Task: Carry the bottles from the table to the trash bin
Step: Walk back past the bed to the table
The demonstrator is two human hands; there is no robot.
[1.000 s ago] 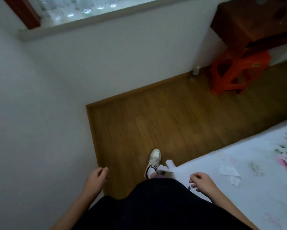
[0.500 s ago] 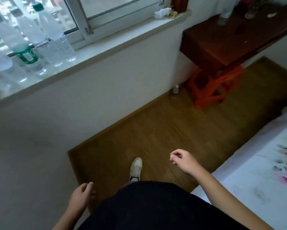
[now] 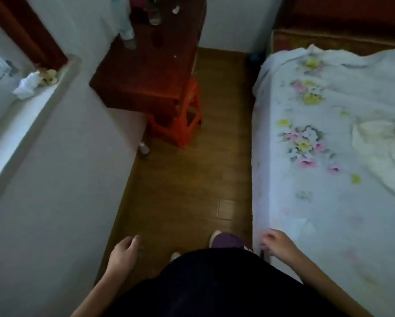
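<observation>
— So where are the bottles sitting right now?

— Up on the dark red desk at the far end of the aisle – a clear one is standing near its left edge by the wall, and another shape behind it is too blurred to name. A small one is also standing on the floor against the wall, just beside the orange stool tucked under the desk.

— And the hands – is either one carrying anything?

— No. The left hand is hanging low beside the wall with its grip loosely curled and empty. The right hand is hovering at the edge of the bed, fingers half bent, closing on nothing.

— Why are they sitting so low and slack?

— I'd judge the person is walking up the narrow strip between wall and bed, arms swinging free – the desk is lying well ahead, so reaching is not yet making sense.

— Any trash bin showing?

— None is appearing in view, so I cannot tell where it is.
</observation>
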